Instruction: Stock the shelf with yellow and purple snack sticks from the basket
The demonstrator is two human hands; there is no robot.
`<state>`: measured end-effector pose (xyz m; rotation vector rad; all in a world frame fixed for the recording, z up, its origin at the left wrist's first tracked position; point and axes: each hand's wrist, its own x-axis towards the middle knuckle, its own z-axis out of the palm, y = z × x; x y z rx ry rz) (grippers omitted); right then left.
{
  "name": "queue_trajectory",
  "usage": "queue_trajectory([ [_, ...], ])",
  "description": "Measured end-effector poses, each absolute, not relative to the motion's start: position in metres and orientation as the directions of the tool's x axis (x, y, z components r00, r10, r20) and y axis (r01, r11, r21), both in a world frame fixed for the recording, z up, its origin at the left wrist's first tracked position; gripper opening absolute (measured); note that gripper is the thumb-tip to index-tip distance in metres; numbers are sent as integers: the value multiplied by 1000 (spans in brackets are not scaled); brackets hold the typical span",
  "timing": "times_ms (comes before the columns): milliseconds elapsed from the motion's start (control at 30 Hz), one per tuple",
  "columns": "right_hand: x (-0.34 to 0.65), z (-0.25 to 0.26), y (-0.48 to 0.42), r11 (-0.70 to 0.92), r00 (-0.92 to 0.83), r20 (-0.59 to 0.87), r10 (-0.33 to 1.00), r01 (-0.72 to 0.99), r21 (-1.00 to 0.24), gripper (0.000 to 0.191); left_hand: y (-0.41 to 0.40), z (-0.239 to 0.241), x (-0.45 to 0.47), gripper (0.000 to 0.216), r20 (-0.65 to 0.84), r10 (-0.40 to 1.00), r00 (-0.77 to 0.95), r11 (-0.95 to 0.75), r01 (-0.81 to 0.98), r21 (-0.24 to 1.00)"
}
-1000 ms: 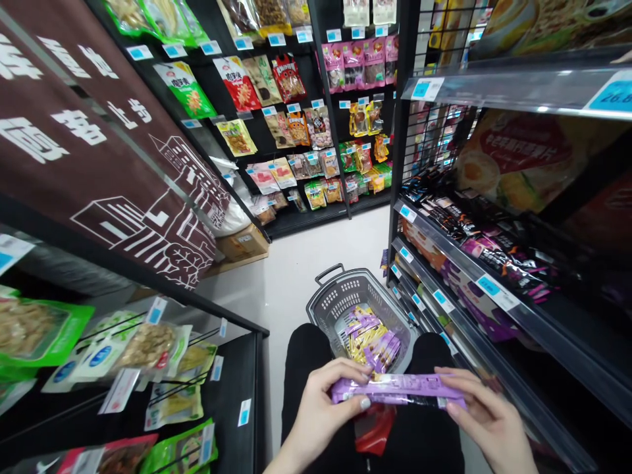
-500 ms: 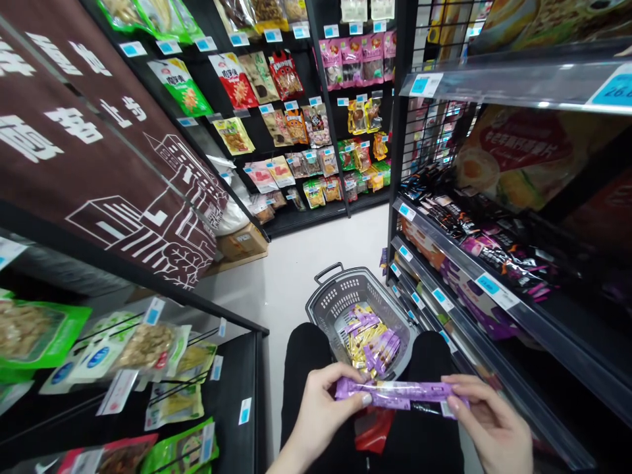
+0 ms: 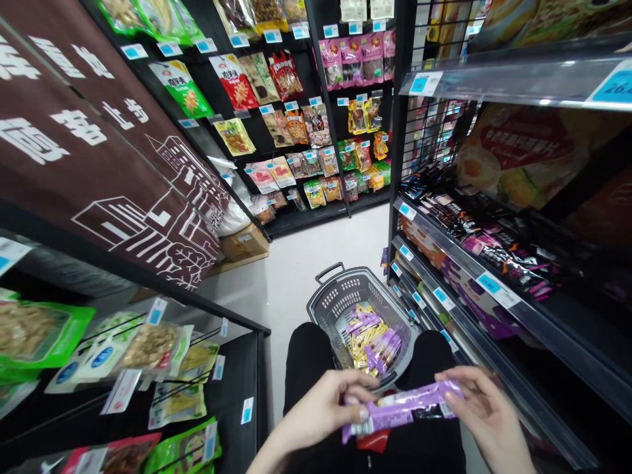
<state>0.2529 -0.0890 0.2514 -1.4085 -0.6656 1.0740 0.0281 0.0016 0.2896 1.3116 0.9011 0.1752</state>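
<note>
Between my two hands, above my lap, is a bundle of long purple snack packets (image 3: 402,409). My left hand (image 3: 332,407) pinches its left end, thumb in front and fingers behind. At the other end, my right hand (image 3: 481,411) grips it between thumb and fingers. The bundle slants, its right end farther from me. Just beyond my hands, between my knees, a grey plastic shopping basket (image 3: 340,283) stands on the floor. Purple and yellow packets (image 3: 371,339) lie inside it. Something red (image 3: 374,441) shows partly under the bundle.
To my right, a shelf (image 3: 543,316) holds black and pink stick packets (image 3: 494,247). A rack (image 3: 257,375) with hanging snack bags (image 3: 148,345) stands at my left. Ahead are more bagged snacks (image 3: 289,76), a brown printed curtain (image 3: 93,131) and a cardboard box (image 3: 244,242).
The bundle has turned from nearly level to slanted, its left end now nearer me. My left fingers have shifted on it, and my right hand has moved slightly up and left.
</note>
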Motion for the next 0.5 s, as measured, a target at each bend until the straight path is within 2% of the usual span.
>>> queue_trajectory([
  [100, 244, 254, -83, -224, 255, -259, 932, -156, -962, 34, -5, 287, 38, 18, -542, 405, 736, 225, 495, 839],
  [233, 231, 254, -75, -237, 70, -243, 968, -85, -968, 32, -16, 276, 64, 20, -551, 410, 727, 415, 389, 823],
  [367, 240, 250, -74, -238, 204, -247, 947, -69, -969, 29, -18, 266, 75, 24, -549, 376, 747, 569, 281, 772],
  [500, 266, 246, -79, -199, 367, -221, 903, -97, -975, 28, -14, 263, 60, 25, -528, 278, 802, 584, 295, 756],
])
